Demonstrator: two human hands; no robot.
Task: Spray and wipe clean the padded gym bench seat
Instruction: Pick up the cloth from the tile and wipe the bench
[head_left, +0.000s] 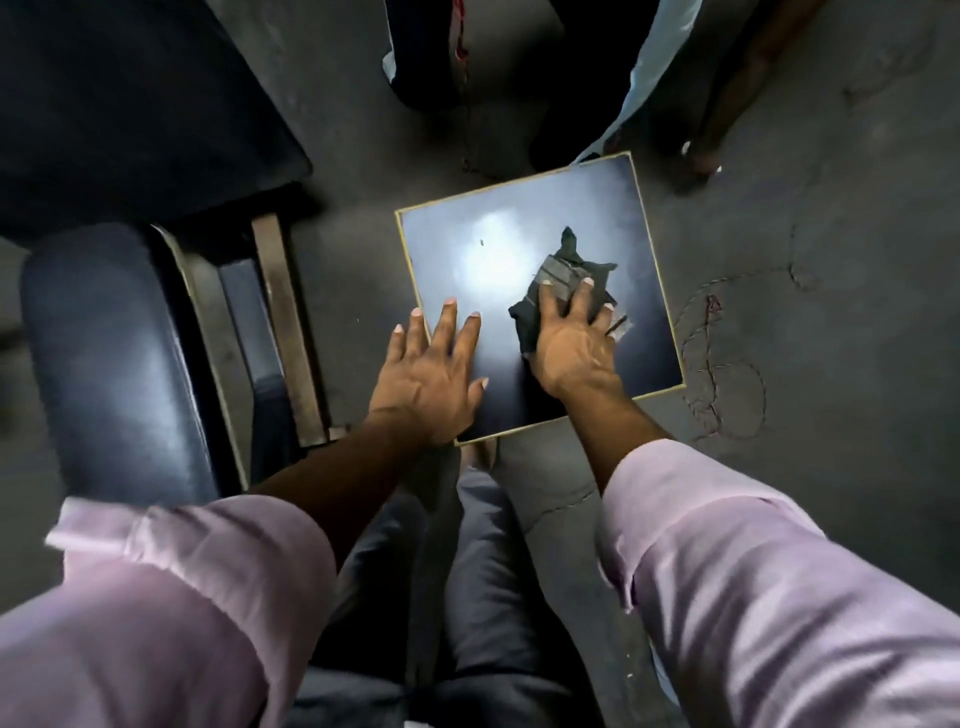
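Note:
A square dark blue seat pad (493, 249) with a pale edge trim lies below me, a bright glare patch near its middle. My right hand (571, 338) presses a crumpled dark cloth (566, 270) flat onto the pad's right half, fingers spread over it. On the pad's near-left corner rests my left hand (431, 374), palm down, fingers apart, holding nothing. No spray bottle is in view.
A long padded dark bench (114, 358) on a metal frame (280, 322) stands at the left, with another dark pad (130, 104) above it. A second person's legs (587, 78) stand just beyond the seat. Loose thread (722, 374) lies on the grey floor at right.

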